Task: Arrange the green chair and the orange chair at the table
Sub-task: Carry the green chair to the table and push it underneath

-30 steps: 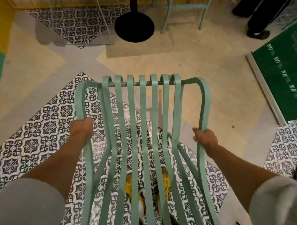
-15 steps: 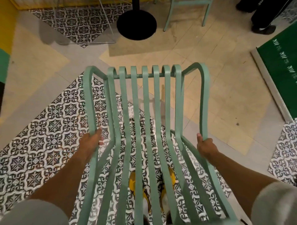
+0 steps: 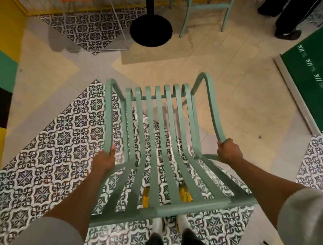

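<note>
A pale green slatted metal chair (image 3: 158,139) fills the middle of the view, seen from above and behind, its top rail nearest me. My left hand (image 3: 103,161) is closed around its left armrest. My right hand (image 3: 229,151) is closed around its right armrest. The table shows only as a black pole on a round black base (image 3: 151,30) at the top centre, beyond the chair. A sliver of orange at the top left edge may be the orange chair (image 3: 76,0); I cannot tell for certain.
A second green chair (image 3: 206,7) stands right of the table base. Another person's dark legs and shoes (image 3: 286,32) are at the top right. A green mat (image 3: 307,70) lies to the right. Patterned tiles (image 3: 52,148) cover the floor under me.
The chair has dropped and moved away from me, so its top rail now shows at the bottom. Both hands kept hold of the armrests.
</note>
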